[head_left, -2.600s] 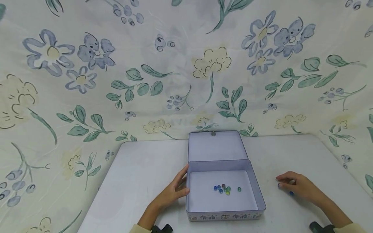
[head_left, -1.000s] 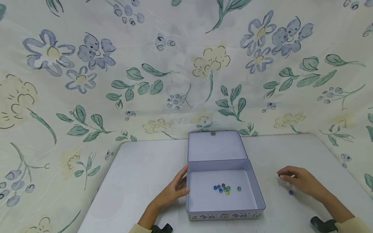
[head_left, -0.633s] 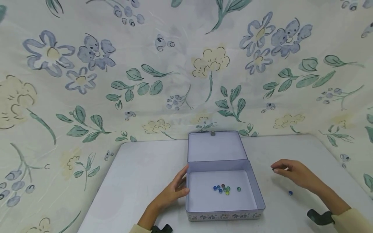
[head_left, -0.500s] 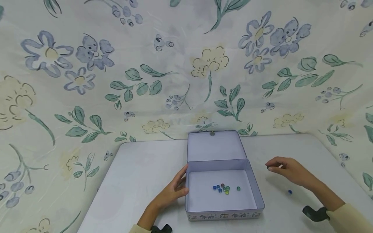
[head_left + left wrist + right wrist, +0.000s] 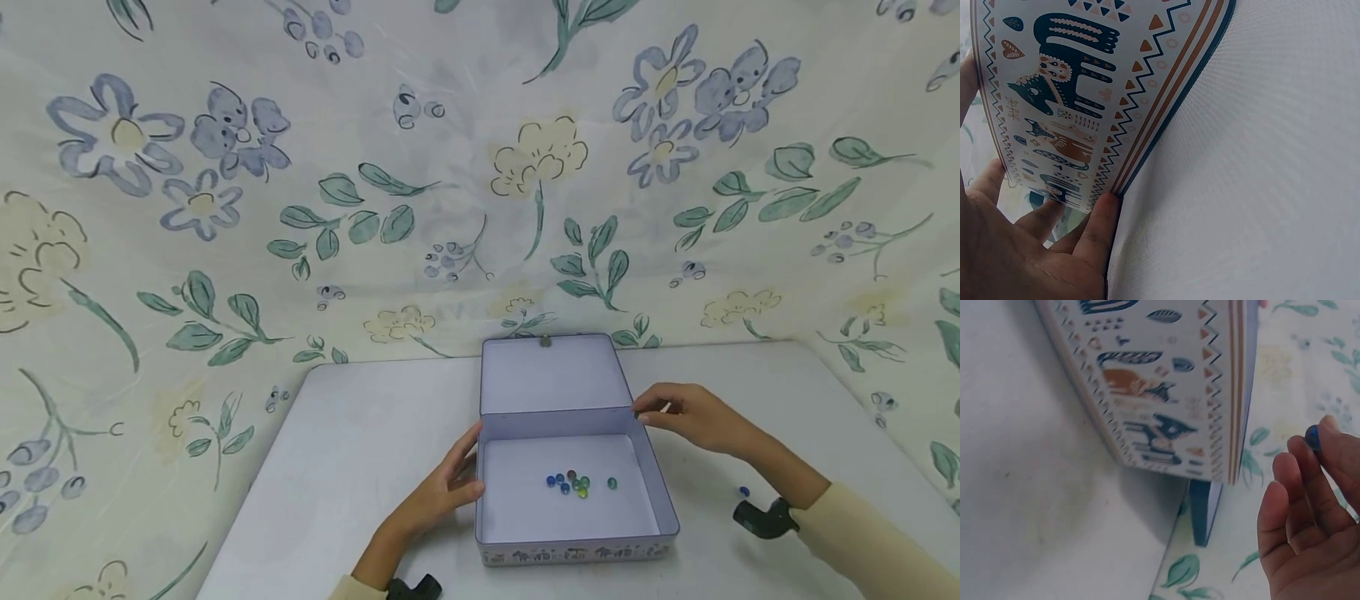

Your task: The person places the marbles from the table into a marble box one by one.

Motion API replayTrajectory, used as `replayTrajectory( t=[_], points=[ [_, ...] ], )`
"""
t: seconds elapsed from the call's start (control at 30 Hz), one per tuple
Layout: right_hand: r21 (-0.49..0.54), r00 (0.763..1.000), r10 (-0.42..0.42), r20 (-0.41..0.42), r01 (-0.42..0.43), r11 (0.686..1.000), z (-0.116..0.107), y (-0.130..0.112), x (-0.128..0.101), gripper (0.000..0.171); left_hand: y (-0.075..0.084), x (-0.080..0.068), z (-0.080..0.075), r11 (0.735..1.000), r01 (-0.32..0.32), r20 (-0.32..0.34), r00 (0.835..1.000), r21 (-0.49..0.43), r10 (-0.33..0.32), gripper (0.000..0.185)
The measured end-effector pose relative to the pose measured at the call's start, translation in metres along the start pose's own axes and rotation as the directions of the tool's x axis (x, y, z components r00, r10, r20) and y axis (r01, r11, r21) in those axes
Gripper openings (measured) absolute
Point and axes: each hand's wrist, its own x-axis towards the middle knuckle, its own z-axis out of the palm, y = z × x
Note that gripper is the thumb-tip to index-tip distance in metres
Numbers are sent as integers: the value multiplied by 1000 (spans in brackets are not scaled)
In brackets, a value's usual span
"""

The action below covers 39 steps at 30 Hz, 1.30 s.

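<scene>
Marble work, by the look of it: the right hand (image 5: pixel 693 415) pinches a small dark blue glass marble (image 5: pixel 1313 436) between thumb and fingertips, just above the far right corner of the open pale lilac rectangular tin box (image 5: pixel 651 492). A marble like this is hard, smooth and round, so it is likely slippery and quick to roll once it is let go; a fingertip pinch across its widest part seems the surest hold. It weighs little, though glass may chip against metal if it falls from high up.

Inside the tin, near the middle of its floor, lies a cluster of blue, green and reddish glass marbles (image 5: pixel 572 483). The hinged lid (image 5: pixel 553 375) lies back flat on the white surface (image 5: pixel 375 442) behind the tin. The left hand (image 5: pixel 447 490) rests against the tin's left wall, fingers straight along its patterned side (image 5: pixel 1066 100), steadying it. One more blue marble (image 5: pixel 744 492) sits on the surface to the right of the tin, close beside the right forearm. The tin's thin upright walls are the only obstacle between hand and floor. Floral cloth (image 5: pixel 300 167) hangs behind the tin.
</scene>
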Motion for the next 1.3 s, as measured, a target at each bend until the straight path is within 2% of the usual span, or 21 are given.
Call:
replayTrajectory(
  t=[0.2, 0.43, 0.73, 0.97, 1.13, 1.3],
  points=[
    [-5, 997, -55, 55, 55, 998, 9, -14, 22, 21, 1, -1, 0, 1000, 12, 3, 1000, 4, -12, 84],
    [82, 977, -175, 125, 165, 983, 20, -35, 48, 21, 3, 0, -2, 1000, -9, -1, 1000, 7, 9, 84],
    [116, 959, -192, 210, 171, 979, 43, -50, 70, 19, 4, 0, 1, 1000, 11, -3, 1000, -4, -11, 83],
    [124, 931, -247, 268, 221, 967, 59, -65, 90, 17, 7, -1, 0, 1000, 24, -6, 1000, -9, -24, 83],
    [105, 908, -246, 340, 223, 969, 74, -73, 98, 15, 5, -1, -1, 1000, 19, 5, 1000, -14, -19, 84],
    [70, 885, -232, 404, 223, 972, 91, -70, 99, 15, 4, -2, -1, 1000, 17, 26, 1000, -13, -17, 84]
  ],
)
